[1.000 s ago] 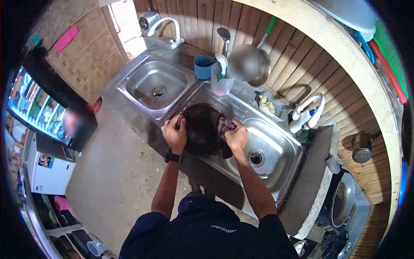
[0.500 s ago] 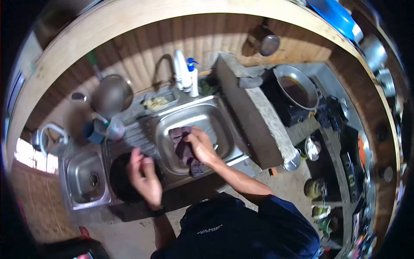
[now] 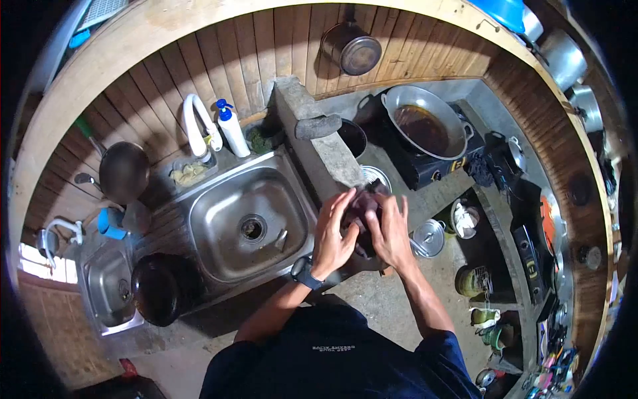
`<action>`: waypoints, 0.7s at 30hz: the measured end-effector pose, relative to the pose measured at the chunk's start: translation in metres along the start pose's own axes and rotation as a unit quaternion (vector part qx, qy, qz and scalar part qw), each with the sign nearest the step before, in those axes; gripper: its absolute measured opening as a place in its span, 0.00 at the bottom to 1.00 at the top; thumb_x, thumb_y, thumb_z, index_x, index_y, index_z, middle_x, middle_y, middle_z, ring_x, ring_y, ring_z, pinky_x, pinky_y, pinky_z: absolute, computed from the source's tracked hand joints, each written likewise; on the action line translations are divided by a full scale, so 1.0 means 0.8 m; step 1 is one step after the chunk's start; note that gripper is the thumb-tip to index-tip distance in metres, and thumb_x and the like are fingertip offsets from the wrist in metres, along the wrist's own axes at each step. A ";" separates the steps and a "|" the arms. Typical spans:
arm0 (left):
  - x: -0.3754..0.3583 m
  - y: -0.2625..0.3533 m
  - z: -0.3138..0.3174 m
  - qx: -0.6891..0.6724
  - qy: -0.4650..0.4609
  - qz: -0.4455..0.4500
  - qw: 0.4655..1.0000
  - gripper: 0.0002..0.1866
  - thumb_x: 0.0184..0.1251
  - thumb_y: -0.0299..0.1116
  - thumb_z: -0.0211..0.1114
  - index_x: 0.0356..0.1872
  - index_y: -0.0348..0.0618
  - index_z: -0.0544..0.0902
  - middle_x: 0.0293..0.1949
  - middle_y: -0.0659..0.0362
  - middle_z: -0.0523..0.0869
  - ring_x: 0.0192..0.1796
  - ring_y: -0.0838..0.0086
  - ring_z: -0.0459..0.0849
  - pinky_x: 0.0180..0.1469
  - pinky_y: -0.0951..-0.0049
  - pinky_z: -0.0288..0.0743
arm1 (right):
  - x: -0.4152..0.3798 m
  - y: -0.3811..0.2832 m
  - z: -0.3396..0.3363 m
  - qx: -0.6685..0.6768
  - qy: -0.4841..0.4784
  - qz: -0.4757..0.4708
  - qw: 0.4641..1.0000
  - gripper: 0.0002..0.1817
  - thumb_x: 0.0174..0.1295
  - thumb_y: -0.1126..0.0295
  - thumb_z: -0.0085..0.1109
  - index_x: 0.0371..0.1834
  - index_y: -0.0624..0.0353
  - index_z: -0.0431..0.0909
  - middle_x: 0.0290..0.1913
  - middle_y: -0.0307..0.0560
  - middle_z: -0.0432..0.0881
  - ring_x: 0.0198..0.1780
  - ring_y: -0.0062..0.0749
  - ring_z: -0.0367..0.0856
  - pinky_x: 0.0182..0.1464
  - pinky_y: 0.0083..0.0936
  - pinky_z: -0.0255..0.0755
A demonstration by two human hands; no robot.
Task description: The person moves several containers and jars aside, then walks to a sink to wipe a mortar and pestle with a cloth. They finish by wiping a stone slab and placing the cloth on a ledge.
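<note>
A dark, purplish cloth [image 3: 361, 205] is bunched between my two hands, in front of the end of the low concrete wall. My left hand [image 3: 334, 237], with a watch on its wrist, presses its fingers against the cloth from the left. From the right, my right hand [image 3: 391, 234] grips it with bent fingers. To the left of my hands lies the large steel sink [image 3: 222, 249] with its drain and a small shiny object in it. A white faucet [image 3: 195, 130] and a white bottle with a blue pump [image 3: 234, 135] stand behind the sink.
A wide pan [image 3: 458, 143] with dark liquid sits on the stove at the back right. A stone [image 3: 318, 127] rests on the concrete wall [image 3: 337, 161]. Beside my right hand is a lidded metal pot [image 3: 428, 237]. At left are a black pan [image 3: 157, 292] and a smaller sink [image 3: 106, 292].
Both hands have moved right, from over the sink to the concrete wall's end. The cloth went along in my right hand, and my left hand has come onto it. The view has shifted right.
</note>
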State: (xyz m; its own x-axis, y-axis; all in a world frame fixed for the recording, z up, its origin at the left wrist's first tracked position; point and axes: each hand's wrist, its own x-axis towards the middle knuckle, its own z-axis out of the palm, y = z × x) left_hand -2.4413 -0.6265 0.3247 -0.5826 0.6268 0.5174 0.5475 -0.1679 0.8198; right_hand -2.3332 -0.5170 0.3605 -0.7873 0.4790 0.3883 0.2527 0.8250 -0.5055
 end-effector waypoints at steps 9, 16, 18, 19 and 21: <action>0.007 0.006 0.000 0.082 -0.074 0.002 0.994 0.34 0.52 0.25 0.60 0.67 0.43 0.73 0.62 0.48 0.75 0.65 0.52 0.71 0.70 0.55 0.62 | 0.047 0.010 -0.058 0.158 -0.106 0.064 0.980 0.20 0.57 0.64 0.64 0.50 0.63 0.78 0.46 0.58 0.83 0.53 0.51 0.81 0.63 0.47 0.64; 0.106 -0.053 -0.048 0.035 0.112 -0.049 0.992 0.32 0.58 0.34 0.69 0.65 0.40 0.72 0.61 0.47 0.77 0.61 0.53 0.75 0.66 0.60 0.66 | 0.196 0.045 0.003 0.094 -0.056 -0.106 0.988 0.25 0.53 0.72 0.70 0.55 0.58 0.76 0.51 0.58 0.78 0.50 0.57 0.81 0.51 0.42 0.75; 0.148 -0.107 -0.062 0.164 0.164 -0.065 0.971 0.39 0.57 0.36 0.72 0.70 0.41 0.66 0.63 0.44 0.74 0.62 0.54 0.74 0.64 0.61 0.68 | 0.246 0.063 0.043 0.080 -0.054 -0.187 0.978 0.36 0.52 0.71 0.72 0.66 0.53 0.69 0.59 0.60 0.73 0.55 0.60 0.78 0.56 0.44 0.74; 0.165 -0.128 -0.069 0.149 0.150 -0.050 0.976 0.38 0.57 0.37 0.73 0.68 0.40 0.68 0.61 0.44 0.76 0.61 0.54 0.75 0.63 0.61 0.69 | 0.269 0.078 0.061 0.074 -0.091 -0.187 0.975 0.42 0.51 0.69 0.74 0.72 0.50 0.65 0.61 0.63 0.71 0.57 0.62 0.77 0.59 0.44 0.73; 0.185 -0.180 -0.076 0.092 0.097 -0.054 0.990 0.35 0.57 0.40 0.74 0.65 0.38 0.73 0.54 0.44 0.81 0.56 0.55 0.80 0.59 0.61 0.73 | 0.300 0.098 0.081 0.126 -0.206 -0.171 0.955 0.39 0.49 0.68 0.77 0.67 0.53 0.70 0.59 0.62 0.74 0.57 0.59 0.78 0.58 0.42 0.74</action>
State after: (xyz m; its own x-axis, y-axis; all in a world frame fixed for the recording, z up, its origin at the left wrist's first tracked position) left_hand -2.6428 -0.5561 0.2980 -0.7383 0.4725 0.4814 0.5654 0.0442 0.8237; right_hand -2.5392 -0.3568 0.3641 -0.9671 -0.0063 0.2541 -0.1608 0.7894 -0.5924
